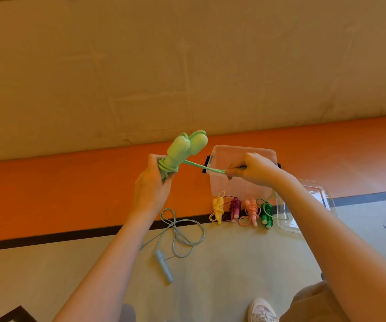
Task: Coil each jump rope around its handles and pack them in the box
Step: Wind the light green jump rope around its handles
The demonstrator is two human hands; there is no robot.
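My left hand (152,182) grips the two light green handles (187,147) held side by side, with a few turns of light green rope (201,167) wound round their lower ends. My right hand (252,169) pinches that rope, stretched taut from the handles, in front of the clear plastic box (217,187). The rope's slack hangs down past my right wrist toward the floor. Coiled yellow (218,209), purple (235,208), pink (252,211) and dark green (266,214) ropes lie in a row before the box. A blue rope (178,235) lies loose on the floor.
The box's clear lid (312,194) lies on the floor to the right of the box. An orange band with a black line runs across the floor below a tan wall. My shoe (261,310) and knee show at the bottom right.
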